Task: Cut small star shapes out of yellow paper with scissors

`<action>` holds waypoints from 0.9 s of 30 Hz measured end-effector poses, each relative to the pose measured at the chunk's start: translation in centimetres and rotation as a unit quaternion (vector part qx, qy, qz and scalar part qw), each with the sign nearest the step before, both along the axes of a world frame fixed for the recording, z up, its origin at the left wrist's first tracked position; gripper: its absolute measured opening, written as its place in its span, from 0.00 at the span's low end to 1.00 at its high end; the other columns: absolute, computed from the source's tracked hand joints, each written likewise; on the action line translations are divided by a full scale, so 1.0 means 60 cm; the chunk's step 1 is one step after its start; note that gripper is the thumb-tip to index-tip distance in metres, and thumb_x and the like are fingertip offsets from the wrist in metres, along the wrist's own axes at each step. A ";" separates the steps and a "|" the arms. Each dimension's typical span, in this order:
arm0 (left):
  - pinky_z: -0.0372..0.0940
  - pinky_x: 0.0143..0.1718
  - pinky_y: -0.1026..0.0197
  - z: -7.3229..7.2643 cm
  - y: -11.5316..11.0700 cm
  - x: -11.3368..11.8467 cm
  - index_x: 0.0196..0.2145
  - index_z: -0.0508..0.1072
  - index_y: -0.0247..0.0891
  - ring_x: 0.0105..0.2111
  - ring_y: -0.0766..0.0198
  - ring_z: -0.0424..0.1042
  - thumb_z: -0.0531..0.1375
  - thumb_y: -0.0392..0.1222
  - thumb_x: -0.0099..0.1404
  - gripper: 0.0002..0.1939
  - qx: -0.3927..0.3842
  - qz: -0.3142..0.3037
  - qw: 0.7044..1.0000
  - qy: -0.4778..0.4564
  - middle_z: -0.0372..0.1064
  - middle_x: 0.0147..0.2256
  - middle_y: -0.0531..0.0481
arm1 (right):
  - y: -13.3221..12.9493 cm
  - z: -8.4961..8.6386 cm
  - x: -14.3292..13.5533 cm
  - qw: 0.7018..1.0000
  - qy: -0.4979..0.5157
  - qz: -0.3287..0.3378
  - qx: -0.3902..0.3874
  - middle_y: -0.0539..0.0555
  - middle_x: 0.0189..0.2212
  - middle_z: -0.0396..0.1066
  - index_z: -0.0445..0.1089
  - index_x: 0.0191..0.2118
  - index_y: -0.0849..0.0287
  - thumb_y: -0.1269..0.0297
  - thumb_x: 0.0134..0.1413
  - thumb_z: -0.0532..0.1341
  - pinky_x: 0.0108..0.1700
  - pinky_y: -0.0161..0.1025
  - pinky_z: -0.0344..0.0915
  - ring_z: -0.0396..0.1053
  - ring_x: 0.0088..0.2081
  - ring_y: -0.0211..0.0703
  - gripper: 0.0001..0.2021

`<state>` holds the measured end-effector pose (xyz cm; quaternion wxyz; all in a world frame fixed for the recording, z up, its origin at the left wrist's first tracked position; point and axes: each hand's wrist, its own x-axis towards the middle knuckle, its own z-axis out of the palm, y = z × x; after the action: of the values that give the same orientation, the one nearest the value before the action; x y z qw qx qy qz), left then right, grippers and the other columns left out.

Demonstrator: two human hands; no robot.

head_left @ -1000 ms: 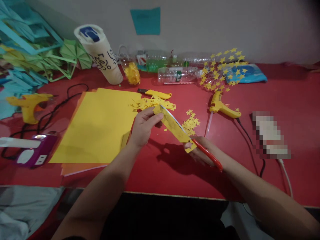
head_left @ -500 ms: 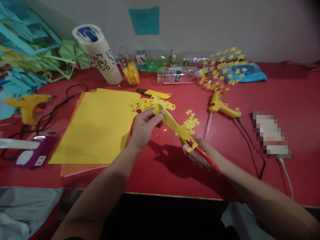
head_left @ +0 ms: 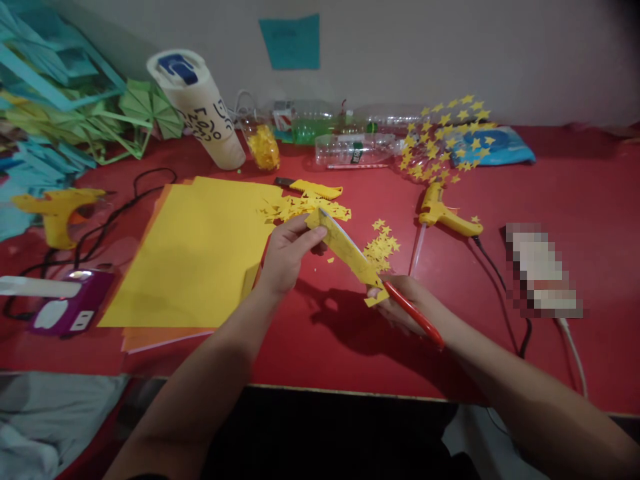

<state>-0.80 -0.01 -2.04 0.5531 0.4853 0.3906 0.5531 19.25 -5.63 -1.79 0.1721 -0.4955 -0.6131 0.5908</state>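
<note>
My left hand (head_left: 289, 250) pinches the upper end of a narrow yellow paper strip (head_left: 347, 248) with faint dark lines drawn on it. The strip slants down to the right over the table. At its lower end my right hand (head_left: 403, 300) is closed around red-handled scissors (head_left: 414, 313); their blades are hidden behind the paper. A small flap of yellow paper hangs at that end, by the right thumb. Beyond the strip lies a pile of small yellow paper stars (head_left: 383, 247). Yellow paper scraps (head_left: 300, 208) are heaped behind my left hand.
Yellow sheets (head_left: 190, 253) lie at left, with a yellow utility knife (head_left: 315, 189) behind. Glue guns (head_left: 447, 217) (head_left: 57, 210) with cords flank the work. Plastic bottles (head_left: 355, 148), a white tumbler (head_left: 205, 113) and a star-covered ornament (head_left: 440, 143) stand along the wall.
My right hand and the scissors have shifted slightly, and the flap at the strip's lower end has swung a little left and down. My left hand keeps its hold.
</note>
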 end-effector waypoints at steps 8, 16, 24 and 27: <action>0.63 0.24 0.68 0.007 0.003 0.000 0.22 0.75 0.39 0.21 0.73 0.64 0.63 0.40 0.52 0.04 -0.013 0.003 1.000 -0.004 0.68 0.21 0.56 | -0.005 0.013 0.000 0.999 0.023 -0.018 0.014 0.44 0.15 0.51 0.61 0.26 0.56 0.46 0.53 0.59 0.16 0.35 0.48 0.49 0.16 0.33 0.18; 0.62 0.26 0.67 0.010 0.005 0.000 0.20 0.71 0.38 0.23 0.73 0.63 0.63 0.41 0.51 0.07 -0.024 0.030 0.999 -0.011 0.64 0.20 0.56 | 0.005 0.001 0.008 0.999 0.000 -0.002 0.043 0.43 0.14 0.50 0.52 0.21 0.54 0.40 0.52 0.58 0.16 0.33 0.48 0.49 0.16 0.32 0.24; 0.64 0.20 0.66 0.027 0.009 -0.011 0.26 0.68 0.40 0.15 0.72 0.65 0.61 0.39 0.53 0.04 -0.065 -0.005 0.997 -0.033 0.68 0.18 0.58 | 0.008 -0.002 0.011 0.999 -0.013 -0.013 0.049 0.44 0.15 0.50 0.51 0.21 0.54 0.38 0.50 0.58 0.17 0.33 0.47 0.49 0.17 0.32 0.26; 0.54 0.12 0.69 0.025 0.011 -0.015 0.27 0.68 0.40 0.11 0.75 0.59 0.61 0.40 0.55 0.04 -0.054 -0.012 0.998 -0.005 0.67 0.16 0.58 | 0.010 -0.002 0.012 0.998 -0.016 -0.017 0.054 0.43 0.15 0.49 0.51 0.20 0.54 0.38 0.49 0.58 0.18 0.33 0.46 0.48 0.17 0.31 0.26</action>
<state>-1.71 0.67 -0.55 0.5868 0.4570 0.4113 0.5269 19.95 -5.01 -1.90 0.1992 -0.5054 -0.6383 0.5454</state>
